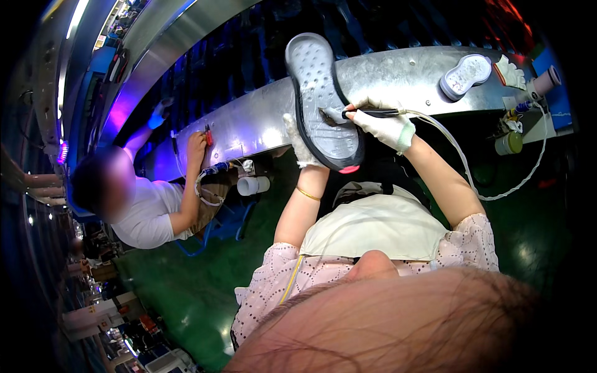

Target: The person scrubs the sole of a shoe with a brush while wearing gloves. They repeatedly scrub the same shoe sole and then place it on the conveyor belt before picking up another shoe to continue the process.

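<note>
A grey shoe sole [318, 87] with a dark rim and a small red patch at its near end is held up over the metal ledge. My gloved left hand [300, 142] grips it from the left side, with most of the fingers hidden behind it. In my gloved right hand [387, 128] is a black-handled brush [380, 113], whose dark bristles touch the sole's inner face. From the brush handle a clear tube [449, 138] runs off to the right. The sole's surface looks wet around the bristles.
A second sole [464, 76] lies on the metal ledge [392, 81] to the right, near a white glove [511, 73]. A white cup [547, 81] and a yellowish container [509, 143] are at the far right. At left sits a co-worker [149, 208] with a red-handled tool.
</note>
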`<state>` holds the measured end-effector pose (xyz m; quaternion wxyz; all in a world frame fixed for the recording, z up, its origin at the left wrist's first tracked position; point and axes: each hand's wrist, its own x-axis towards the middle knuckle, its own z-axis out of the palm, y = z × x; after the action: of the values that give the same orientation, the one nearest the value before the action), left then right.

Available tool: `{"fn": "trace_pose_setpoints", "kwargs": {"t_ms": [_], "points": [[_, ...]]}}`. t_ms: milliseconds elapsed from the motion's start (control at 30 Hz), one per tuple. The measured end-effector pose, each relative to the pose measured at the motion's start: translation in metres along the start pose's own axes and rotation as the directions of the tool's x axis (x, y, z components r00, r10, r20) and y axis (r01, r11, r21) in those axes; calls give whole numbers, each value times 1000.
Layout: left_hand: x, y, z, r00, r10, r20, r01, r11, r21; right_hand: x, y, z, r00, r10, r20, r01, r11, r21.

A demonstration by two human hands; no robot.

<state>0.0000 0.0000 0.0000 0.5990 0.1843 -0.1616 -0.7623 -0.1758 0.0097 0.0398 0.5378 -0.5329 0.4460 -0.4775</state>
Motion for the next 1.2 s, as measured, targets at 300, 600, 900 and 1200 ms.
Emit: {"fn": "trace_pose_setpoints", "kwargs": {"t_ms": [300,600,900,1200], "points": [[10,4,-10,988,9,155,-9,1000,-1,7,4,22,984,-101,-146,110,993,51],[13,10,-15,999,33,18,-34,996,77,6,-7,11,995,82,57,-95,958,270],[-2,-1,1,987,-73,146,73,997,6,18,14,7,973,-146,-179,161,984,73],[9,6,-19,942,-154,299,268,880,-391,-2,7,-2,986,39,165,-100,919,380]]}}
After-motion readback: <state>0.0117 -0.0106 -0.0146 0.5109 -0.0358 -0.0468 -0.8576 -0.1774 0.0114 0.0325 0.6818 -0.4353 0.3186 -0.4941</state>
